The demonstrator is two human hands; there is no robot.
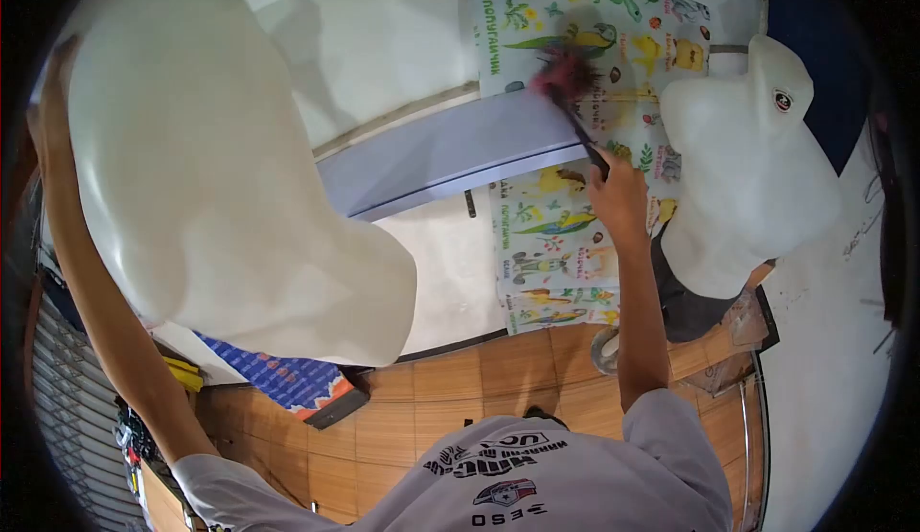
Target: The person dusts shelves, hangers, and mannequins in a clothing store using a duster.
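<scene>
My right hand [618,187] is closed around the black handle of a duster [565,77] with dark red, blurred bristles. The duster head is over the near end of a pale lilac shelf or ledge [422,158], in front of a printed sheet [551,196] with animals and Cyrillic words. At the left, a large, glossy white mannequin torso [211,168] leans at a tilt. My left arm reaches along its outer side, and my left hand [53,101] grips its edge, some fingers hidden behind it.
A second white mannequin [738,158] with a white cap [781,86] stands at the right, dark cloth [690,292] below it. A blue and orange box [287,379] lies on the tiled wooden-look floor [460,388]. A ribbed metal shutter [72,407] is at lower left.
</scene>
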